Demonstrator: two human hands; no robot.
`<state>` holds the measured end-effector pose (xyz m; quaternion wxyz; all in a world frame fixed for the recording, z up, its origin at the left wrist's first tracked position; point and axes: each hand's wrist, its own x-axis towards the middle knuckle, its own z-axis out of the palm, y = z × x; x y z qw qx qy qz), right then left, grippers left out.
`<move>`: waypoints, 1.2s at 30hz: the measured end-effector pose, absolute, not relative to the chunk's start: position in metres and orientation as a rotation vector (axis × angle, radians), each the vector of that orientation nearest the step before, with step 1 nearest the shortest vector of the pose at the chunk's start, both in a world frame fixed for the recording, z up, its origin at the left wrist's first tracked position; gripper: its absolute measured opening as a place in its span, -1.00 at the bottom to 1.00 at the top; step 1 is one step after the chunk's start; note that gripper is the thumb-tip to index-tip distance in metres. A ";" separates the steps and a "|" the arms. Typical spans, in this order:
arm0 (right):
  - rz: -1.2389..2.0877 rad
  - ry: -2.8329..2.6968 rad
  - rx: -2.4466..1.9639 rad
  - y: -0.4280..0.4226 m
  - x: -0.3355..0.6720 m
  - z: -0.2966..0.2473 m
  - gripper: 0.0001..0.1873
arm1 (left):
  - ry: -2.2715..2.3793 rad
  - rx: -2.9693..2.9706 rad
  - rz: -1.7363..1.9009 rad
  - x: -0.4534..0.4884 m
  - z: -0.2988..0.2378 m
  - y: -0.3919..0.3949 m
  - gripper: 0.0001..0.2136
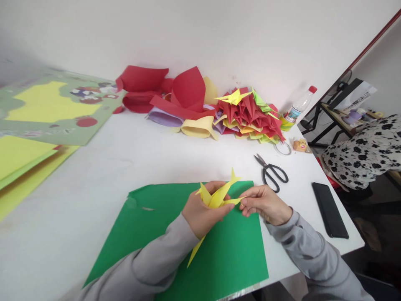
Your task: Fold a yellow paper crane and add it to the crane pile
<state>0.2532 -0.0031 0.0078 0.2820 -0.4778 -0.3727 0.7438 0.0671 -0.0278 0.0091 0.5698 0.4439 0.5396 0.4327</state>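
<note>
head view: holding yellow folded paper (216, 201) over the green sheet (233, 255), clasped mid-body in the left hand (201, 215), pinched at one tip in the right hand (266, 205). likely light, crisp, easily creased; best gripped at the thick middle. past the green sheet's far right corner, note scissors (266, 166).

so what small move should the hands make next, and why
Perhaps press a firm crease into the yellow folded paper near its thin end: the right hand pinches that end, while the left hand holds the body above the green sheet.
</note>
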 end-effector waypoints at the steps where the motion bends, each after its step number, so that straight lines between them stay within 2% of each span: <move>1: 1.997 -1.005 -1.277 -0.003 0.254 0.008 -0.63 | 1.264 1.039 1.014 0.067 0.009 -0.028 -0.61; 12: 2.012 -1.154 -1.285 0.000 0.254 0.008 -0.64 | 1.238 1.029 1.000 0.067 0.008 -0.028 -0.61; 26: 2.024 -1.061 -1.267 -0.001 0.257 0.009 -0.62 | 1.242 1.086 0.970 0.065 0.001 -0.024 -0.61; 36: 1.992 -1.135 -1.248 -0.001 0.257 0.008 -0.70 | 1.261 1.081 0.958 0.066 0.008 -0.029 -0.61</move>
